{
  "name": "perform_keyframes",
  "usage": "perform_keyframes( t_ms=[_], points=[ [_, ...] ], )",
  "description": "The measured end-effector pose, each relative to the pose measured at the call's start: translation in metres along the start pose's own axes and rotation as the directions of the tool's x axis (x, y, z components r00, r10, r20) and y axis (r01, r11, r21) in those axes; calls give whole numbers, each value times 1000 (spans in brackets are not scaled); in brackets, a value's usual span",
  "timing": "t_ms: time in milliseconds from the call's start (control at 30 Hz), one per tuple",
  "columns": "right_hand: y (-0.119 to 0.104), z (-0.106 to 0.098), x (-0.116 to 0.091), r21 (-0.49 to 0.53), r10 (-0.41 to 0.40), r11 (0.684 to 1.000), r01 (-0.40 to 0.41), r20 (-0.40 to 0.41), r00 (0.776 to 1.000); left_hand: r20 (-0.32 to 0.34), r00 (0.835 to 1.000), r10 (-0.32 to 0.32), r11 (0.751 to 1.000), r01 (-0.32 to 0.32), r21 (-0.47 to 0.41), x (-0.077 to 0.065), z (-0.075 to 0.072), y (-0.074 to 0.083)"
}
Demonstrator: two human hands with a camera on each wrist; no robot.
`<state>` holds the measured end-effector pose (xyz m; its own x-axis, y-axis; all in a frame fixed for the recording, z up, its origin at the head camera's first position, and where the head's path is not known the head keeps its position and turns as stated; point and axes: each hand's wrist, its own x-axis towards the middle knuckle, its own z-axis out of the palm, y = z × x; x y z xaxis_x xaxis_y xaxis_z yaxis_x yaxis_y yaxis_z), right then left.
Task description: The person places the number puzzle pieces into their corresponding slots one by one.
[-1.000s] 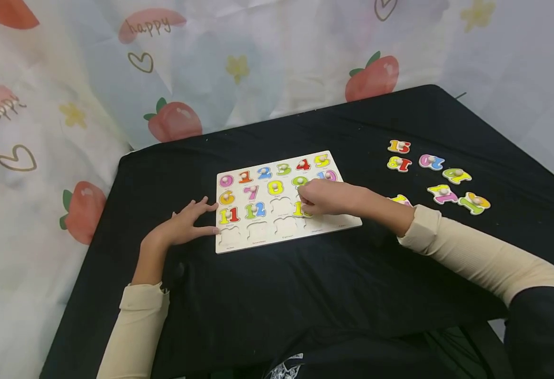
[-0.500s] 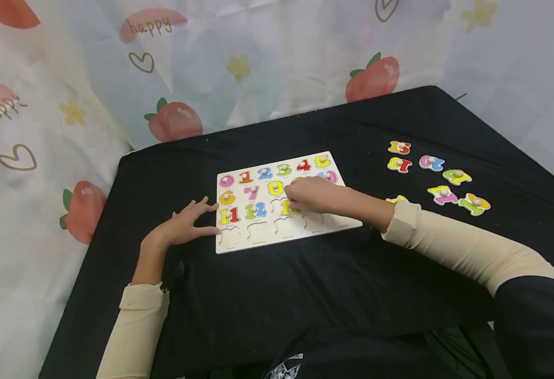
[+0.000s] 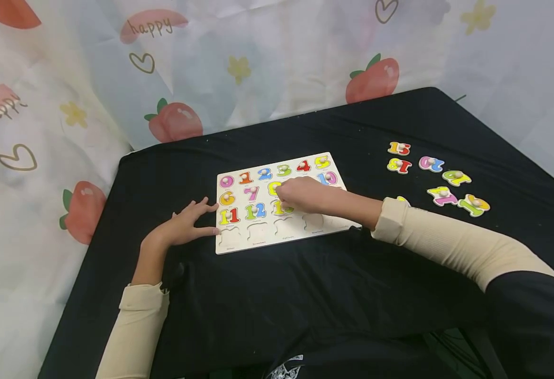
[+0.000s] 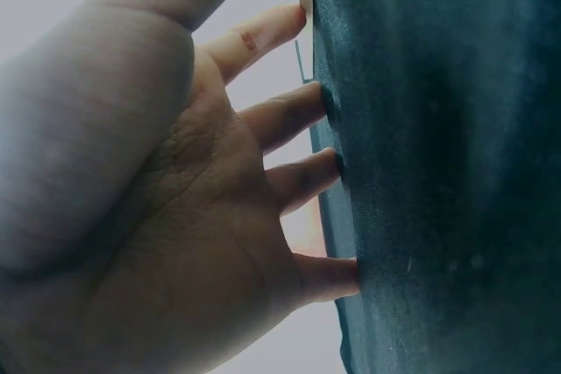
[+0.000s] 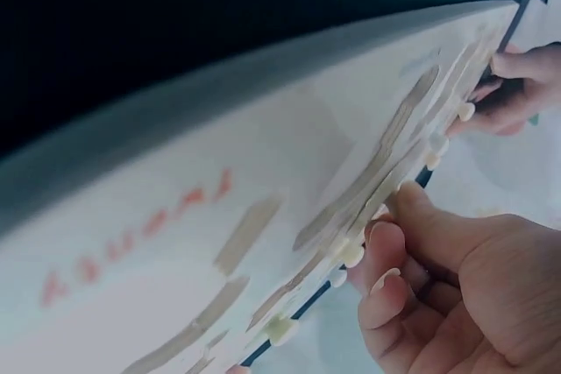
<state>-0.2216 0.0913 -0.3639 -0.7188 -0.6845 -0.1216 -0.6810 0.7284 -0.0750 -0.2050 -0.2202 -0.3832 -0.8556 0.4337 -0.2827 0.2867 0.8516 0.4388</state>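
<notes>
A pale wooden number puzzle board (image 3: 263,243) lies on the black cloth, its two upper rows filled with knobbed number pieces. My right hand (image 3: 307,195) pinches a yellow number puzzle piece (image 3: 282,208), which looks like 13, over the third row beside the blue and green 12 (image 3: 256,210). In the right wrist view its thumb and index finger (image 5: 421,216) meet low over the board, hiding the knob. My left hand (image 3: 179,223) is spread at the board's left edge, thumb and a fingertip touching it; the left wrist view shows the other fingers (image 4: 302,177) reaching to the cloth.
Loose number pieces lie to the right: a 15 (image 3: 399,148), an 18 (image 3: 399,165), a 20 (image 3: 431,163), a 17 (image 3: 442,196), a 16 (image 3: 473,205) and others. One piece (image 3: 402,200) is mostly hidden behind the right sleeve. Bare recesses (image 3: 258,231) line the board's bottom row.
My right hand has slid left across the board with the yellow piece, from the fourth column to the third. The left hand stays at the board's edge.
</notes>
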Motion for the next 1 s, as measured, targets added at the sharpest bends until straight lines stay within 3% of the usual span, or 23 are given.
perform_keyframes(
  t_ms=[200,667,1000],
  points=[
    [-3,1,3,-48,-13,999,12,-1,1000,-1,1000,-1,1000,1,-2,-1,1,-1],
    [2,4,5,77,53,996,-54,17,998,0,1000,-5,1000,5,-3,-3,0,0],
    [13,7,-13,36,59,998,-57,-63,996,0,1000,3,1000,-3,-6,-3,0,0]
  ],
)
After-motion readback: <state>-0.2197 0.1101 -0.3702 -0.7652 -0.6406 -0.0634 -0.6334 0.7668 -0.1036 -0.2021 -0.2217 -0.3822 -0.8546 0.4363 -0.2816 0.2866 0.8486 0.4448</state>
